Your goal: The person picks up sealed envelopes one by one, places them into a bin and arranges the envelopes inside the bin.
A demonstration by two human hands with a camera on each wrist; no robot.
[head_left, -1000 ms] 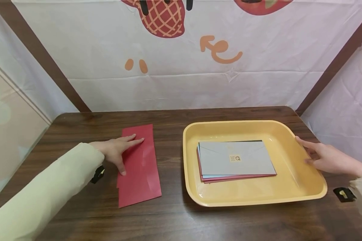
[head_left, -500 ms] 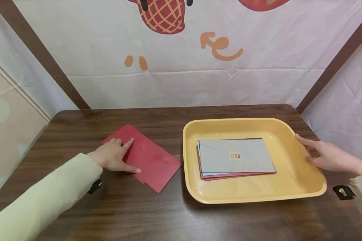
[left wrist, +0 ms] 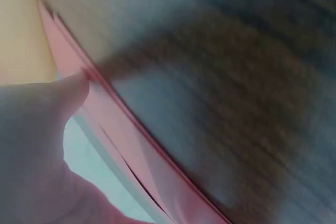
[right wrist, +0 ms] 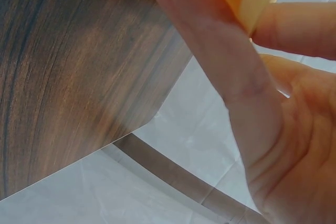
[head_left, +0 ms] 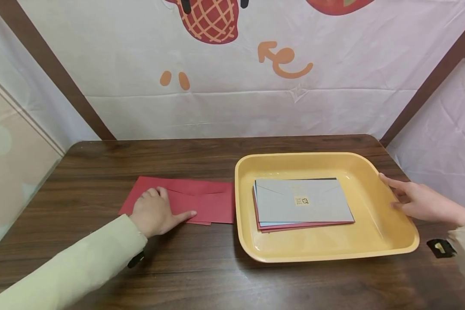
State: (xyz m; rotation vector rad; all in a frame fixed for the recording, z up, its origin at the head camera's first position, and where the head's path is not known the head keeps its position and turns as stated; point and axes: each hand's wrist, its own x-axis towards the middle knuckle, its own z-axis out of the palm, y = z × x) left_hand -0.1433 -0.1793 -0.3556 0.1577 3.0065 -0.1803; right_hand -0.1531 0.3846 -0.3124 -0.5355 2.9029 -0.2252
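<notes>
Red envelopes (head_left: 205, 200), at least two stacked with edges offset, lie lengthwise left to right on the table. My left hand (head_left: 153, 213) rests on their left part, thumb stretched along the near side; the other fingers are partly hidden behind the knuckles. In the left wrist view the thumb (left wrist: 73, 90) touches the red paper near its edge. The right end of the envelopes meets the yellow tray (head_left: 302, 254); whether it slips under the rim, I cannot tell. My right hand (head_left: 422, 200) pinches the tray's right wall between thumb and fingers, also seen in the right wrist view.
Inside the tray lies a stack of envelopes with a grey one (head_left: 279, 202) on top, bearing a small gold label; blue, red and dark edges show beneath. The dark wooden table (head_left: 170, 275) ends at a patterned cloth backdrop (head_left: 139, 116).
My left hand has turned the red envelopes from nearly upright in view to lying sideways, their right end now at the tray. The right hand keeps its hold on the tray wall.
</notes>
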